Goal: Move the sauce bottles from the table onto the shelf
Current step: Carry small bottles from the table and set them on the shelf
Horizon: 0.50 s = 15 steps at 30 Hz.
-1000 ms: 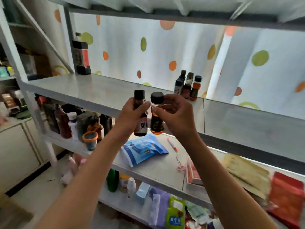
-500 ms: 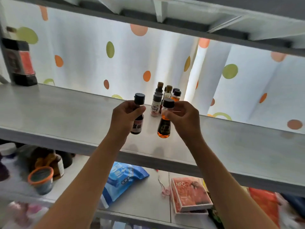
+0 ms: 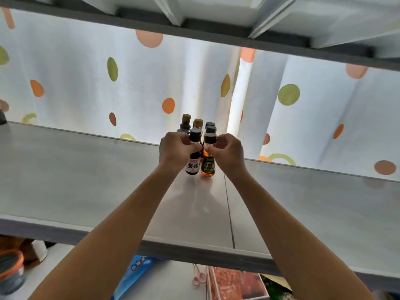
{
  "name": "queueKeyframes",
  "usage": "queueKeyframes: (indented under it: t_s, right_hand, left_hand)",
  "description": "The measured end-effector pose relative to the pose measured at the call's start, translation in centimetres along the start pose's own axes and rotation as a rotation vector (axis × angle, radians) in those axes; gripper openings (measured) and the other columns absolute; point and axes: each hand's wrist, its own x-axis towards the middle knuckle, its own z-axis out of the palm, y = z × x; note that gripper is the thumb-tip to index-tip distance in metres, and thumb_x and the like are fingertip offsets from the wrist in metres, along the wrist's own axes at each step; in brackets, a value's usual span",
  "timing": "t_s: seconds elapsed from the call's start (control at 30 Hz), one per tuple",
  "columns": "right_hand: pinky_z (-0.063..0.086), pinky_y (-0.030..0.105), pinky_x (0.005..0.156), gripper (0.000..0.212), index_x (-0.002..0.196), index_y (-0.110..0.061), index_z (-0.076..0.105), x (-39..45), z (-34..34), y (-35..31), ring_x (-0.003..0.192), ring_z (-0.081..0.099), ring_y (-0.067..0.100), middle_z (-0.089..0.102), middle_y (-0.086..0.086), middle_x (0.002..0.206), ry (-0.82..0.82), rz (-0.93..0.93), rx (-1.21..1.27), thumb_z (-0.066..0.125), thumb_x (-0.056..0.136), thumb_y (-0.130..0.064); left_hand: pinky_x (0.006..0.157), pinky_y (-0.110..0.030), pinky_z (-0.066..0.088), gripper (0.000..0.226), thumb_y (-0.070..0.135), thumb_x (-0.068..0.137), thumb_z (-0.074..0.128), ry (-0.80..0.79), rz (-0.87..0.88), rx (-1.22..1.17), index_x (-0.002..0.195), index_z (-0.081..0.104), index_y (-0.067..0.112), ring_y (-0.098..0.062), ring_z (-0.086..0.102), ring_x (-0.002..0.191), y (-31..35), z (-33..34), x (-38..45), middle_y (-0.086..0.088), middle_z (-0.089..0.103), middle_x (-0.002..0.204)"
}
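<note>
While your left hand point(image 3: 176, 151) clamps the dark soy bottle with the white label point(image 3: 192, 158) and your right hand point(image 3: 227, 153) the amber black-capped bottle point(image 3: 208, 162), both at the grey metal shelf point(image 3: 86, 180) just at 6 o'clock of the standing bottles point(image 3: 198, 124), keep your fingers point(image 3: 207, 149) on the necks: small, rigid, light, probably slick.

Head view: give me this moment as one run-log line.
left hand grips dark bottle | right hand grips amber bottle | both at shelf surface, before standing bottles | not released

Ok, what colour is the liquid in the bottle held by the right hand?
Amber-orange, under a black cap; the amber bottle shows best in the head view.
</note>
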Motion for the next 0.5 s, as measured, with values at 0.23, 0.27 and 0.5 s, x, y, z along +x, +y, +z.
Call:
queueKeyframes:
  t_s: [0.23,0.27,0.5]
  right_hand:
    - [0.055,0.029,0.078,0.024,0.094,-0.017,0.064,1.8,0.9,1.5,0.081,0.065,0.006,0.068,-0.009,0.083,0.001,0.037,0.083,0.082,0.077,-0.019]
    - [0.055,0.03,0.079,0.024,0.093,-0.019,0.064,1.9,0.9,1.7,0.081,0.066,0.005,0.068,-0.011,0.082,-0.001,0.035,0.097,0.081,0.077,-0.019]
    - [0.054,0.027,0.081,0.029,0.104,-0.019,0.062,2.0,1.1,3.5,0.09,0.069,0.01,0.072,-0.004,0.093,-0.049,0.122,0.22,0.079,0.082,-0.025]
  left_hand:
    - [0.066,-0.029,0.048,0.017,0.023,0.072,0.081,0.08,-0.01,0.13,0.081,0.072,0.012,-0.017,0.066,0.076,-0.8,3.3,2.2,0.001,0.072,0.08]
    - [0.066,-0.029,0.047,0.017,0.023,0.072,0.081,0.095,-0.015,0.139,0.081,0.072,0.011,-0.018,0.066,0.076,-1.2,3.7,2.3,0.0,0.072,0.081]
    - [0.08,-0.036,0.052,0.021,0.022,0.076,0.079,0.141,0.026,0.164,0.091,0.07,0.012,-0.019,0.068,0.083,-2.2,5.3,2.0,0.0,0.074,0.087]
